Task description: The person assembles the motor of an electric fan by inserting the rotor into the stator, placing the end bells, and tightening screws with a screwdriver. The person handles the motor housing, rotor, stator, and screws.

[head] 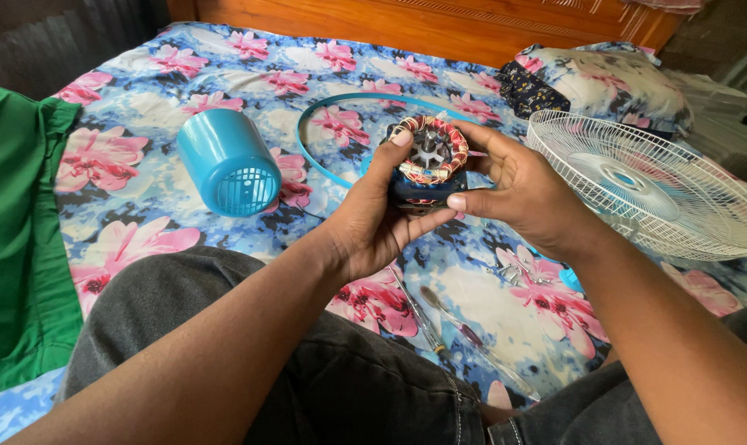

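Both hands hold up a fan motor stator [428, 155], a round core with copper windings wrapped in red and white ties above a dark blue housing. My left hand [375, 216] cups it from below and the left, thumb tip on the winding's rim. My right hand [522, 191] grips it from the right, thumb under the housing. The motor is raised above a bed with a floral sheet [143, 189].
A blue plastic motor cover [228, 170] lies on its side at the left. A blue ring [324, 136] lies behind the motor. A white fan grille [649, 183] rests at the right. Loose screws [513, 270] and two screwdrivers [452, 321] lie near my knees. Green cloth [15, 239] is at far left.
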